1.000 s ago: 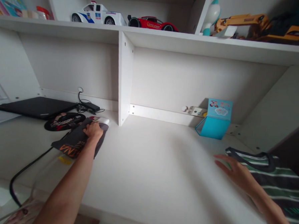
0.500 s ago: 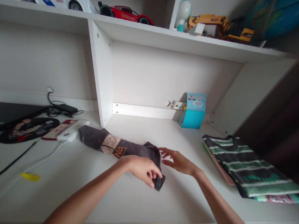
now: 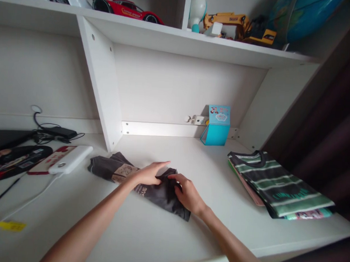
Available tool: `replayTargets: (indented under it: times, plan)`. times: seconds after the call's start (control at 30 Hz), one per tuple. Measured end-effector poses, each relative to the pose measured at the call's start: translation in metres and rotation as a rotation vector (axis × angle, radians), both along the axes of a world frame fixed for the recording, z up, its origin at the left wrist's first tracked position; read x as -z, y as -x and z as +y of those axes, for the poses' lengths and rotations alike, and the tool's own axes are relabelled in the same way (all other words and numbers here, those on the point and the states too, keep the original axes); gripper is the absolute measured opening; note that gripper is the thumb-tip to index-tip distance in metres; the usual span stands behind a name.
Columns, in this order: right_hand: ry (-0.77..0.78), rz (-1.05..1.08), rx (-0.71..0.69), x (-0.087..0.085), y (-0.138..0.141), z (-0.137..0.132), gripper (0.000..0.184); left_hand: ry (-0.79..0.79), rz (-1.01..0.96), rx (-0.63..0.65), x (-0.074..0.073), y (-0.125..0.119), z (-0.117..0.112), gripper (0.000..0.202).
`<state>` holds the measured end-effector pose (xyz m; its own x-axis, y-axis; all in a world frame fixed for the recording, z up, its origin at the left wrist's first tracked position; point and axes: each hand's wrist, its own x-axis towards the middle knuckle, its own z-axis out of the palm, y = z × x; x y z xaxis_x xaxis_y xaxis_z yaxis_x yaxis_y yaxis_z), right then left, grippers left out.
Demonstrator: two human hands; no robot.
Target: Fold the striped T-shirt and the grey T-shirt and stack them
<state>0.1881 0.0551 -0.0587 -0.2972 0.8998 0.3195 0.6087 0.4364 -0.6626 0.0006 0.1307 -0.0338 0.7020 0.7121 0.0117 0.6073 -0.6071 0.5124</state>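
Note:
A dark grey garment (image 3: pixel 160 194) with a printed patch lies crumpled on the white desk (image 3: pixel 128 230), just right of the shelf divider. My left hand (image 3: pixel 149 173) rests flat on its upper middle with fingers stretched out. My right hand (image 3: pixel 186 193) pinches the cloth at its right part, fingers curled into the fabric. A stack of folded clothes (image 3: pixel 277 187), topped by a green and black striped shirt, sits to the right.
A white power bank (image 3: pixel 70 159) with a cable, a red card, a round black mouse pad (image 3: pixel 12 161) and a laptop lie at left. A blue paper box (image 3: pixel 218 127) stands at the back wall. Toy cars (image 3: pixel 125 9) and an excavator line the shelf above.
The view swung left to right. My left hand dragged the grey garment from beside the mouse pad to the desk's middle. My right hand left the striped stack and took hold of the garment.

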Motion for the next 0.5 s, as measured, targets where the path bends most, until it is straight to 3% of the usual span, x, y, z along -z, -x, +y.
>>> replayTargets:
  times: [0.03, 0.1, 0.17, 0.23, 0.3, 0.33, 0.43, 0.5]
  plan:
    - [-0.024, 0.076, -0.034, -0.007, 0.003, -0.002, 0.048, 0.035, -0.025, 0.058, -0.005, -0.005, -0.005, 0.073]
    - [-0.064, 0.276, -0.078, -0.025, 0.002, -0.007, 0.038, 0.103, -0.025, 0.129, -0.018, -0.016, -0.013, 0.055]
    - [-0.093, 0.477, -0.059, -0.041, -0.004, -0.014, 0.027, 0.118, -0.059, 0.124, -0.036, -0.023, -0.019, 0.027]
    - [-0.073, 0.552, -0.008, -0.052, -0.011, -0.023, 0.031, 0.054, -0.219, 0.101, -0.057, -0.028, -0.024, 0.015]
    - [-0.034, 0.450, 0.027, -0.057, -0.018, -0.033, 0.045, -0.043, -0.432, 0.070, -0.081, -0.028, -0.032, 0.013]
    - [-0.017, 0.335, 0.036, -0.058, -0.022, -0.038, 0.043, -0.085, -0.508, 0.055, -0.094, -0.027, -0.036, 0.014]
    - [-0.020, -0.040, 0.086, -0.065, -0.044, -0.055, 0.005, -0.123, -0.586, -0.021, -0.128, -0.011, -0.052, 0.015]
    - [-0.039, -0.144, 0.130, -0.078, -0.071, -0.072, 0.011, -0.097, -0.588, -0.092, -0.146, 0.010, -0.064, 0.023]
